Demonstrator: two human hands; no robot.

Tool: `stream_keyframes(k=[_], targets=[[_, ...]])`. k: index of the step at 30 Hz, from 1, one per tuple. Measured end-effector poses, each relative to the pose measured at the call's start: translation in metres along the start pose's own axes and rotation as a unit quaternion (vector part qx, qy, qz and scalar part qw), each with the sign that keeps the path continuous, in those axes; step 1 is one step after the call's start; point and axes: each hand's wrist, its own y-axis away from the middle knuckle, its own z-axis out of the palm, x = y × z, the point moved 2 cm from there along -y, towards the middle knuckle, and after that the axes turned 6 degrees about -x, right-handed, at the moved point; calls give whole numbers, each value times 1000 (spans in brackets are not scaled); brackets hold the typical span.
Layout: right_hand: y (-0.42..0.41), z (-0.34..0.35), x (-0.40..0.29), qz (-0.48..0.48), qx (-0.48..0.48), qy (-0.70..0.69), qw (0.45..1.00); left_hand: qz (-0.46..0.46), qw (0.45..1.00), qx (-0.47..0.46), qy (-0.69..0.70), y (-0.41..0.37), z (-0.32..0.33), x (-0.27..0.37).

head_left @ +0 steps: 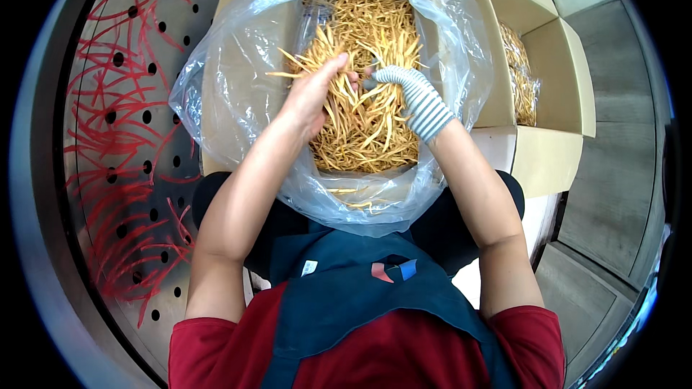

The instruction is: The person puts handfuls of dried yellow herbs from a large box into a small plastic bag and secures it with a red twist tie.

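Note:
A cardboard box [238, 92] lined with a clear plastic bag [378, 224] stands before me, holding a heap of dried yellow-brown strips [373, 16], perhaps dried daylily buds. My bare left hand [313, 94] holds a bunch of the strips, its thumb on top and several ends sticking out to the left. On my right hand [413, 92] is a grey-and-white striped glove; its fingers are curled around another bunch, partly hidden by the strips. Both hands are close together over the heap. A clear plastic item [313, 19] lies at the heap's upper left.
Many red ties or strips [113, 140] lie scattered on a perforated metal surface [178, 162] at the left. At the right stands a second open cardboard box [557, 73] with clear-wrapped packs of similar dried strips [521, 75]. Grey floor tiles [616, 194] lie beyond it.

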Motion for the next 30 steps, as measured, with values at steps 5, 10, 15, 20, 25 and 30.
stream_keyframes(k=[5, 10, 15, 20, 25, 30], targets=[[-2, 5, 24, 84, -17, 112, 990, -56, 968, 36, -244, 13, 23, -18], [2, -1, 26, 60, -117, 152, 980, -3, 931, -71, -357, 18, 23, -9], [4, 17, 13, 66, -164, 261, 949, 65, 987, -124, -84, 17, 18, 1], [9, 30, 13, 14, -34, 573, 819, 63, 998, -18, 13, 14, 20, -5], [8, 34, 11, -20, -122, 523, 843, 52, 997, 18, 53, 8, 15, -2], [5, 34, 3, -13, -99, 517, 850, 98, 984, 50, 141, -5, -9, 6]])
